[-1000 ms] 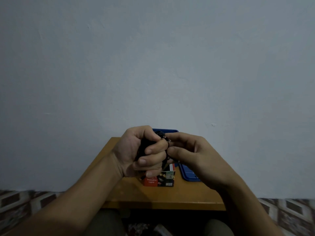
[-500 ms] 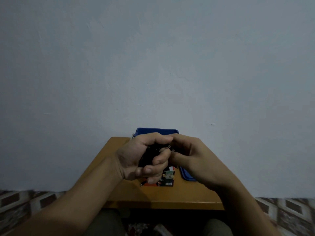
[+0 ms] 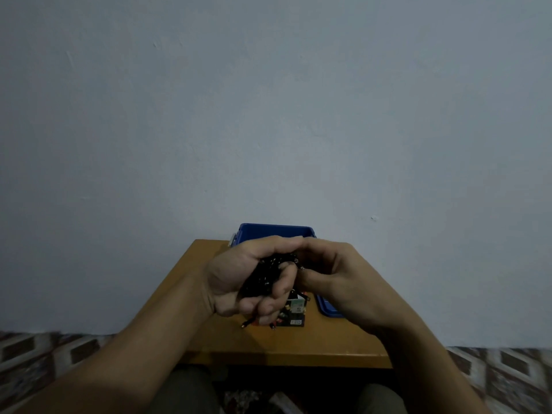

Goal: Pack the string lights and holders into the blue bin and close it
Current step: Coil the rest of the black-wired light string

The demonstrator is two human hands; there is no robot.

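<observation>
The left grip (image 3: 239,279) is curled tight round a black bundle of lights (image 3: 264,277), held above the worktop (image 3: 298,345); two loose ends hang below it. The right grip (image 3: 343,279), fingers bent, pinches a strand at the bundle's right edge. Behind both stands the bin (image 3: 274,231), its lid (image 3: 327,309) lying flat to the right. A printed box (image 3: 295,313) sits under the hands.

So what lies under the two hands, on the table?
A small printed box and, right of it, a flat blue lid show on the table, both partly covered. The left hand grips the bundled string lights; the right hand pinches a strand.
</observation>
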